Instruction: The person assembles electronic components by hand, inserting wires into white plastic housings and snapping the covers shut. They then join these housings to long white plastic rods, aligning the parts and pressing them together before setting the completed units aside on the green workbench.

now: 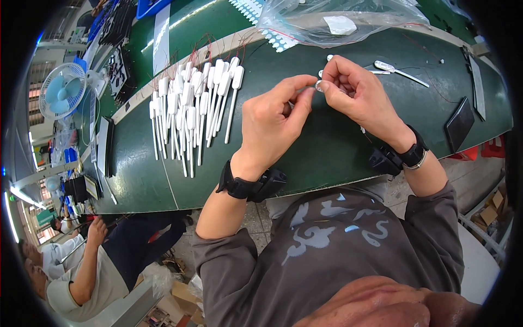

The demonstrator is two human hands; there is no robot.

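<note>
both the left hand (275, 122) and right hand (354, 90) pinch a small white piece (317, 85) between their fingertips.

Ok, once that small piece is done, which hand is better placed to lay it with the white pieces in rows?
Probably the left hand: it sits nearer the rows of white pieces. The right hand is farther off, though both pinch the small piece.

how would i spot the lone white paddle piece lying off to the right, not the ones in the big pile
Start at the green worktable and find the clear plastic bag at its far edge. Just below the bag, right of the right hand, lies the single white paddle piece. It lies alone and slanted, unlike the row of white paddle pieces left of the left hand.
</note>
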